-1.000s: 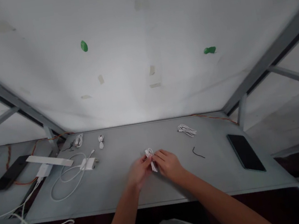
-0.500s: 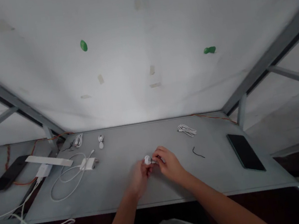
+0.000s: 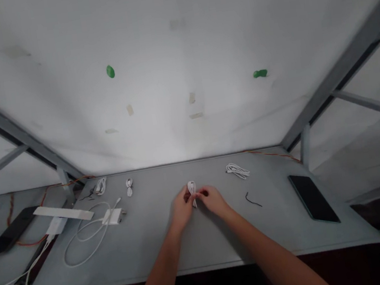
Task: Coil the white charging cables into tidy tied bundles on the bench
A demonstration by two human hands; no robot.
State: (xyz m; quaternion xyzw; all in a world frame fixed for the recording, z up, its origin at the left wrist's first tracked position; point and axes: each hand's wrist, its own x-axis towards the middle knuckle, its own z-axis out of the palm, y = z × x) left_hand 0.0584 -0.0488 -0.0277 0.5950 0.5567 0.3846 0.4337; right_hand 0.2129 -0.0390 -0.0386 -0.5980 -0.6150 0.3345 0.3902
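A coiled white cable [image 3: 192,187] stands upright between my two hands, just above the middle of the grey shelf. My left hand [image 3: 181,206] pinches it from the left near its waist. From the right, my right hand [image 3: 212,198] has thumb and forefinger closed at the same spot. The fingers partly cover where the coil narrows, and the cable's lower end shows beneath them. To the right lies a short black twist tie [image 3: 253,199]. Farther back on that side is a loosely coiled white cable [image 3: 237,170].
A small tied cable bundle [image 3: 129,187], another white coil [image 3: 101,186] and a white charger [image 3: 113,216] with its looped cord lie left. A dark phone [image 3: 313,199] lies right, another phone [image 3: 12,231] far left. A white strip [image 3: 64,212] bridges the gap between shelves. Metal posts flank the shelf.
The coil has turned from end-on to upright and moved slightly away from me, with both hands now meeting at its waist. The view has tilted up a little.
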